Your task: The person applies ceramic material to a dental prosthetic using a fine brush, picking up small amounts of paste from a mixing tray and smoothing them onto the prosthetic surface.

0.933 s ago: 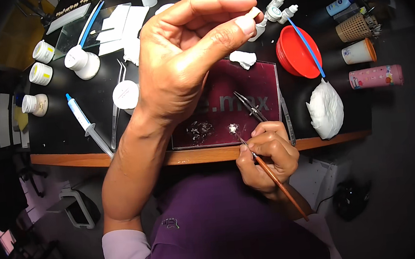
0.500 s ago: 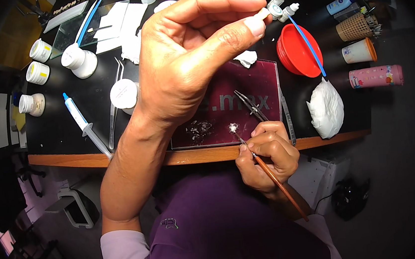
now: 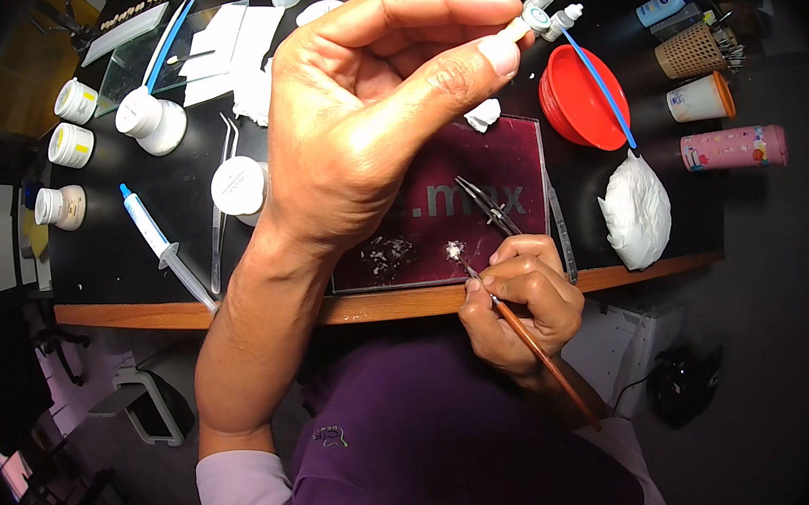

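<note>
My left hand (image 3: pixel 353 121) is raised over the table, thumb and index fingertip pinched on a small cream-coloured piece (image 3: pixel 520 33). Its kind is mostly hidden by the fingers. Low at the table's front edge, my right hand (image 3: pixel 523 301) grips a fine brush (image 3: pixel 538 354) with a brown wooden handle. The brush tip meets a small heap of white paste (image 3: pixel 454 250) on a dark red glass plate (image 3: pixel 433 147). Dark tweezers (image 3: pixel 486 204) extend over the plate from behind the right fingers; whether the hand holds them I cannot tell. White smears (image 3: pixel 387 257) mark the plate nearby.
Right of the plate are a red bowl (image 3: pixel 566 105) with a blue stick, a white wad (image 3: pixel 637 215) and a slim metal tool (image 3: pixel 561 228). To the left lie a syringe (image 3: pixel 158 239), tweezers (image 3: pixel 216 241) and several white jars (image 3: pixel 153 121). Small bottles (image 3: pixel 562 21) stand beyond.
My left hand has shifted very slightly left, its pinch unchanged. The brush tip stays at the white paste, and the right hand has hardly moved.
</note>
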`<state>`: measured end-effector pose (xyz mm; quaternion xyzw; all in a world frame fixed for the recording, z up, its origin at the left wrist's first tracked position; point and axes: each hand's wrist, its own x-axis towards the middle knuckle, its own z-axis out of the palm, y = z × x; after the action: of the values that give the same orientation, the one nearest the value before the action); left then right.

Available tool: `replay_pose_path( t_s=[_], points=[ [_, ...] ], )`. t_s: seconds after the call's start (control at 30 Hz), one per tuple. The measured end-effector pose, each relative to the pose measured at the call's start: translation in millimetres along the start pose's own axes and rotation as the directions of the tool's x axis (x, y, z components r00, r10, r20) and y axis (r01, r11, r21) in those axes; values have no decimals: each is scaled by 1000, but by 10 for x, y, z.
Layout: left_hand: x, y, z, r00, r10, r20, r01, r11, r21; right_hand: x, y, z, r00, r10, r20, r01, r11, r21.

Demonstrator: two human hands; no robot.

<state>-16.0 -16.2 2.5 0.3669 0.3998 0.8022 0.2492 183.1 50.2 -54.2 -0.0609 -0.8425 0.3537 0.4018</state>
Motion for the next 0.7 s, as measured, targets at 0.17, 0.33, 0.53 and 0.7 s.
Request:
replay_pose_path(
  t_s=[0.17,0.33,0.53,0.7],
  points=[
    [3,-27,-30,1000,17,8,-16,999,-51,6,-6,0,1000,-6,8,6,1000,-18],
    [6,-1,0,1000,-5,5,5,1000,-28,2,5,6,1000,-7,6,8,1000,-18],
    [-7,6,5,1000,-6,5,6,1000,-23,8,-12,2,1000,-7,6,7,1000,-15],
    [-22,11,9,1000,-15,4,15,999,-28,-5,-12,-1,1000,-13,2,13,1000,-6]
  ],
)
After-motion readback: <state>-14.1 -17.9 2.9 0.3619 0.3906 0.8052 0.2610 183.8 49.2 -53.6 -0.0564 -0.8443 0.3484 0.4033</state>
